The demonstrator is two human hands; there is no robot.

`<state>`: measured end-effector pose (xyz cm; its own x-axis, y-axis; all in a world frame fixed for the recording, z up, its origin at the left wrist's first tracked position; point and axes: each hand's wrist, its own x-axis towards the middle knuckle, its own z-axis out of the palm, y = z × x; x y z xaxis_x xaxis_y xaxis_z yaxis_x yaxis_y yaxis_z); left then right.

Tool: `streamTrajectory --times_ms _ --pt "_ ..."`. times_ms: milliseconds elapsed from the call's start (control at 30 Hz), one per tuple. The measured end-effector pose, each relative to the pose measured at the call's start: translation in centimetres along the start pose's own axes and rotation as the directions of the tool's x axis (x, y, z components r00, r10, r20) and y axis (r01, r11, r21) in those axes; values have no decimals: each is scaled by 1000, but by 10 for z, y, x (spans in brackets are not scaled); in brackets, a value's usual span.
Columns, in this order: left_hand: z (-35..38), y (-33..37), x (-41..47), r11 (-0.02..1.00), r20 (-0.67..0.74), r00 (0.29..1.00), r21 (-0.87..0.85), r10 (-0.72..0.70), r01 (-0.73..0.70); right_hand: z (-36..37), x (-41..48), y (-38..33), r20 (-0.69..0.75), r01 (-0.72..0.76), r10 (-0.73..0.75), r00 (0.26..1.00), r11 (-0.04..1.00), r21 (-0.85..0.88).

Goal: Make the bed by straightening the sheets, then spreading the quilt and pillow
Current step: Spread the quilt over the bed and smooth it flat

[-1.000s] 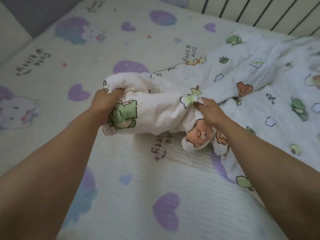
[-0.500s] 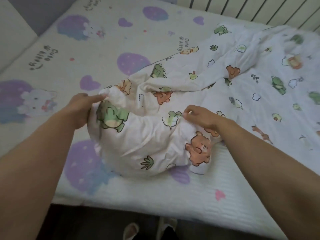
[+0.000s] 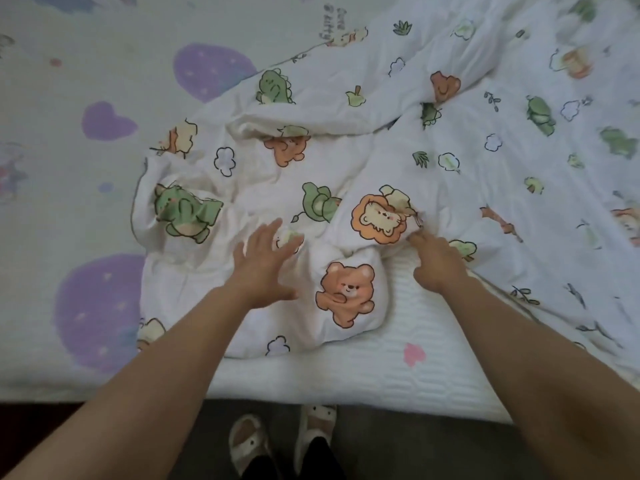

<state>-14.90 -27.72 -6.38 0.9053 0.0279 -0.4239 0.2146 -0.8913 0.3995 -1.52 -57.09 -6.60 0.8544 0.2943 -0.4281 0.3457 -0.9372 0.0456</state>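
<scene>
A white quilt (image 3: 381,161) printed with bears, lions and green dinosaurs lies crumpled across the middle and right of the bed. Under it is a pale sheet (image 3: 104,81) with purple hearts and cartoon cats. My left hand (image 3: 266,261) hovers over the bunched near corner of the quilt, fingers spread and straight, holding nothing. My right hand (image 3: 438,263) pinches a fold of the quilt just below the lion print, fingers curled on the fabric. No pillow is in view.
The bed's near edge (image 3: 346,382) runs across the bottom of the view. Below it is dark floor (image 3: 415,452), with my feet in pale animal slippers (image 3: 249,441) close to the bed.
The quilt corner has been pulled toward the near edge and dropped. My left hand has let go of it and spread open. My right hand keeps its pinch.
</scene>
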Motion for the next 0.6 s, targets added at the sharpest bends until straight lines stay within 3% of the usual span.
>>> streamTrajectory --times_ms 167,267,433,533,600 --pt "23 70 53 999 133 990 -17 38 -36 23 15 33 -19 -6 5 1000 997 -82" --pt "45 92 72 991 185 982 122 26 -49 36 26 51 -2 -35 34 999 995 -94" --pt "74 97 101 948 135 991 316 0 -42 59 55 73 -25 -67 66 998 997 -49" --pt "71 100 114 964 106 994 264 3 -31 63 72 81 -86 -45 44 995 999 -19" --pt "67 103 118 991 80 997 136 1 -12 65 79 84 -194 0 7 981 999 36"
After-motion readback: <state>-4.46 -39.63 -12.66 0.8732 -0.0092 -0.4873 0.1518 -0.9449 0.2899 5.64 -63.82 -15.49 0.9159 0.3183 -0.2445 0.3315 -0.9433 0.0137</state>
